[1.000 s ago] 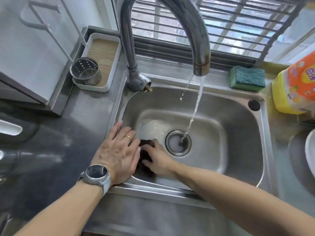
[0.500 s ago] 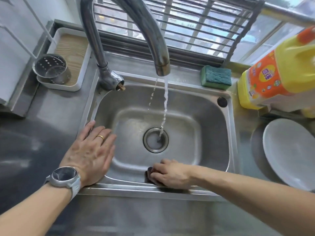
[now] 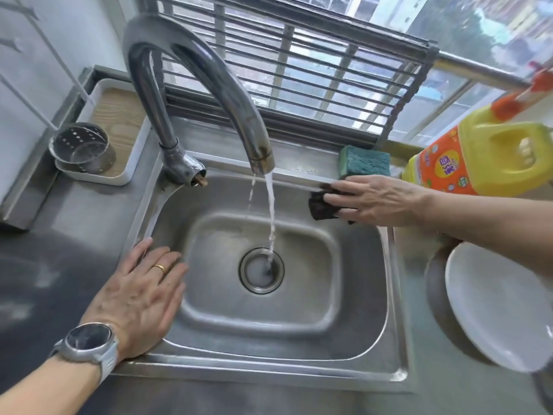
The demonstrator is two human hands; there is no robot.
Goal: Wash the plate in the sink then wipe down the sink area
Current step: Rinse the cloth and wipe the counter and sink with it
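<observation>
While water runs, right hand (image 3: 377,200) pressing dark cloth (image 3: 323,205) on sink (image 3: 392,295) back rim, left hand (image 3: 138,298) flat, fingers spread, front-left rim.

beside the basin, bystanders only
yellow detergent jug (image 3: 490,158) at right, perforated steel cup (image 3: 82,151) in a white tray (image 3: 131,172) at left.

The right hand (image 3: 380,200) with its dark cloth (image 3: 324,206) is now at the sink's (image 3: 395,295) far right corner, away from the near wall.
</observation>
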